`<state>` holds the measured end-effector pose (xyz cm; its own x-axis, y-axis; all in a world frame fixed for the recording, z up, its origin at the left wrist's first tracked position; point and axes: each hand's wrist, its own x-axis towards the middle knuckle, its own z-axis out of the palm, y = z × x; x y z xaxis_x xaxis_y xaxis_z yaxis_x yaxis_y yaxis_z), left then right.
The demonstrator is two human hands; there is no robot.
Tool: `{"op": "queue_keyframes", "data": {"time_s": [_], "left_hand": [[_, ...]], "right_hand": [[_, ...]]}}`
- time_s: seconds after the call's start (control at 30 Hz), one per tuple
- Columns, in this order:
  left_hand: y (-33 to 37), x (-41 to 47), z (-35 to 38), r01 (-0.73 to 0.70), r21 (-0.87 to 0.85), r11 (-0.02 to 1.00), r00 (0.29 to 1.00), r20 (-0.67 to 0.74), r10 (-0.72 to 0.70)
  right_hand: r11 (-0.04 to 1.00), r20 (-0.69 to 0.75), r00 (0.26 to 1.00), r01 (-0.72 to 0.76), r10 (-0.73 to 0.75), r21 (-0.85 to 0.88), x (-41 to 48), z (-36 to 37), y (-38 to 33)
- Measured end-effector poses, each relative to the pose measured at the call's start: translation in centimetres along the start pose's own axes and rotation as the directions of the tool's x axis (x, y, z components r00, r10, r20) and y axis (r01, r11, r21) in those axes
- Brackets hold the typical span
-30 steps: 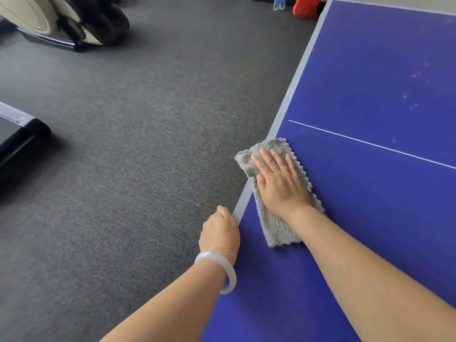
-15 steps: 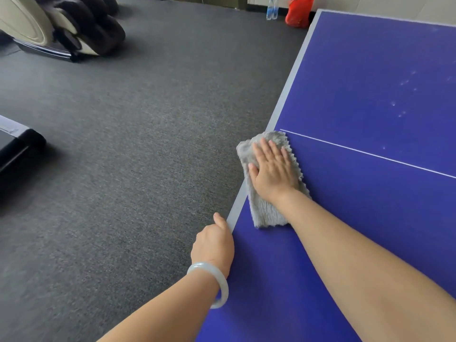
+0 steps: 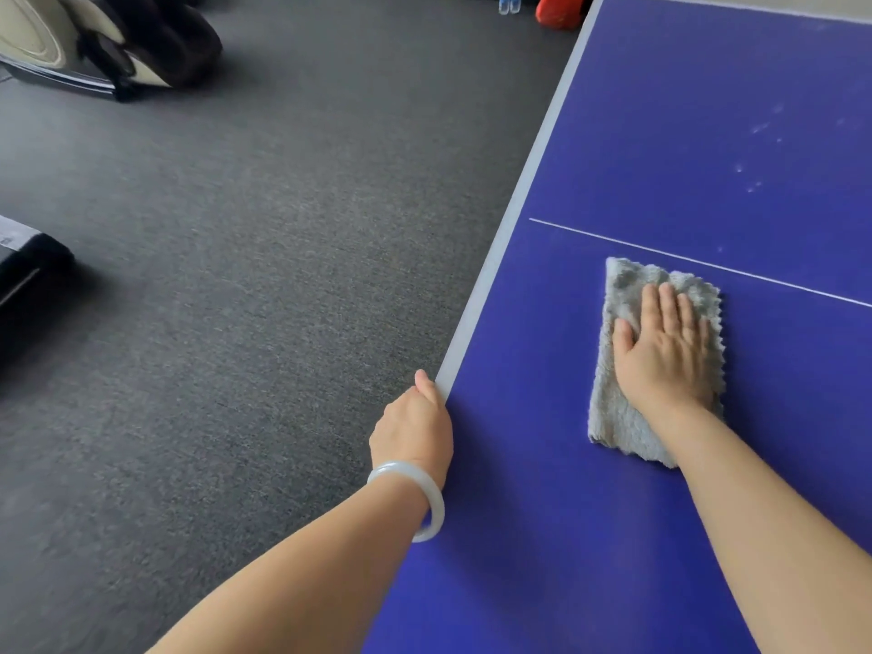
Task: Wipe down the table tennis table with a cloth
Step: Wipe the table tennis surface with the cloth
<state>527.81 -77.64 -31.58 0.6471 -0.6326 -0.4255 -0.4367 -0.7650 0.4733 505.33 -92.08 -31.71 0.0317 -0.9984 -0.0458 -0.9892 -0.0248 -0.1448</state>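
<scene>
The blue table tennis table [image 3: 684, 110] fills the right half of the head view, with a pale border along its left edge. A grey fluffy cloth [image 3: 616, 417] lies folded on it just below the thin white centre line [image 3: 613, 240]. My right hand [image 3: 665, 351] presses flat on the cloth, fingers straight and pointing away from me. My left hand [image 3: 415, 431], with a pale bangle on its wrist, holds the table's left edge, thumb on top and fingers hidden underneath. Small whitish specks [image 3: 755, 181] dot the surface beyond the line.
Grey carpet covers the floor to the left of the table. A massage chair [image 3: 108, 44] stands at the far left. A black object [image 3: 23, 271] sits at the left edge. A red object [image 3: 559, 9] and clear bottles [image 3: 508, 2] are by the table's far corner.
My right hand has slid the cloth from the table's left border rightwards onto the blue surface. My left hand has stayed on the edge.
</scene>
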Motion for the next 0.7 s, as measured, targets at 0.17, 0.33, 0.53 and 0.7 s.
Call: {"op": "queue_keyframes", "data": {"time_s": [0.17,0.33,0.53,0.7], "left_hand": [[0.0,-0.2,-0.1,-0.073,0.021,0.997,0.997,-0.002,0.073],[-0.1,0.0,-0.2,-0.076,-0.006,0.997,0.997,0.004,0.076],[-1.4,-3.0,0.8,-0.562,0.193,0.804,0.805,-0.094,0.585],[-0.6,-11.6,6.4,-0.809,0.345,0.475,0.550,0.160,0.820]], "right_hand": [[0.951,-0.044,0.950,-0.305,0.308,0.057,-9.5,-1.2,3.3],[0.942,0.039,0.944,0.330,-0.329,-0.052,-22.5,0.1,2.5],[0.994,0.007,0.997,0.074,-0.074,-0.075,-22.1,-2.5,12.2],[0.996,0.003,1.000,0.029,-0.028,-0.083,-21.8,-2.0,12.1]]}}
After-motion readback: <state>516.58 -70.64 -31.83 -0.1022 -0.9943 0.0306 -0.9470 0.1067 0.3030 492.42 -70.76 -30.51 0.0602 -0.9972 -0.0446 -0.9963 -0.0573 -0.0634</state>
